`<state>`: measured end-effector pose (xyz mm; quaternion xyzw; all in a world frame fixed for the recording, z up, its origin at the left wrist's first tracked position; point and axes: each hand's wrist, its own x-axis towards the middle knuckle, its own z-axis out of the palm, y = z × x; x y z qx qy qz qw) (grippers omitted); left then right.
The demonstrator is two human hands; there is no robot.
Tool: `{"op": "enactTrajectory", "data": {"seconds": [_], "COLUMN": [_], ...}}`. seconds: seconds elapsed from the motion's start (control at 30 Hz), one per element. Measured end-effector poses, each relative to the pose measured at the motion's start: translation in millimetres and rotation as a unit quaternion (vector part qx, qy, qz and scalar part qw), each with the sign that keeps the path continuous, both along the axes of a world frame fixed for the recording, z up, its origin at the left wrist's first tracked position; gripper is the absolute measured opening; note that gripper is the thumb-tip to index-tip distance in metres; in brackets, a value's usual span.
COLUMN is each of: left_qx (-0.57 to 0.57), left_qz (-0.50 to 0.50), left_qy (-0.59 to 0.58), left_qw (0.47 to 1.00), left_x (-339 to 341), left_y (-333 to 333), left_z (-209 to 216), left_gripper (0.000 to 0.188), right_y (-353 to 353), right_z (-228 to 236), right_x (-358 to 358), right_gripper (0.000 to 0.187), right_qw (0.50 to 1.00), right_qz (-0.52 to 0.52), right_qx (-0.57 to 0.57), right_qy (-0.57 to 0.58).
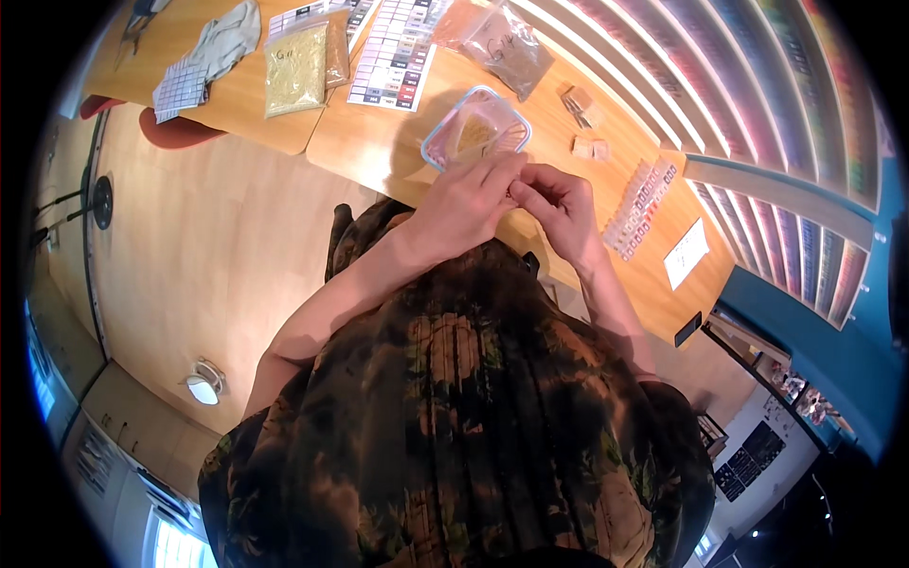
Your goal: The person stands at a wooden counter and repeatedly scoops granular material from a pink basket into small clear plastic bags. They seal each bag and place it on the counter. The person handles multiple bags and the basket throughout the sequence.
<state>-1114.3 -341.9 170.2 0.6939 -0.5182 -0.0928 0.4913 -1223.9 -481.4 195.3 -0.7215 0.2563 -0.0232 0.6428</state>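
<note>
My left hand (464,210) and my right hand (562,210) meet over the table's near edge, their fingertips pinched close together. Whatever lies between the fingers is too small and too covered to make out. Just beyond them stands a clear plastic tub (517,115) with a light blue rim. In it sits a small amount of yellowish material (475,138), seen through the clear plastic; the left hand overlaps the tub's near corner.
Bags of yellow grains (295,81) and brown material (516,59) lie beside a printed colour chart (390,57). Small tan packets (589,149), rows of little sample pots (642,206), a white paper (686,254) and a phone (688,328) are rightward. Lit shelves (757,85) rise behind.
</note>
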Motion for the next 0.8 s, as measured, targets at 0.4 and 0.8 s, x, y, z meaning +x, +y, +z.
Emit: {"op": "enactTrajectory", "data": {"seconds": [0.4,0.8], "left_qx": [-0.012,0.041], "left_qz": [-0.036,-0.029], "left_qy": [0.284,0.209], "left_qw": [0.958,0.977], "left_x": [8,28], "left_y": [-8,-12], "left_z": [2,8], "left_gripper": [0.049,0.047], "right_y": [-21,-21], "right_z": [19,0], "right_x": [-12,-9], "right_gripper": [0.030,0.010], "right_qw": [0.978,0.930], "right_qz": [-0.104,-0.187], "right_qx": [0.177,0.317], "right_qy": [-0.027,-0.006]}}
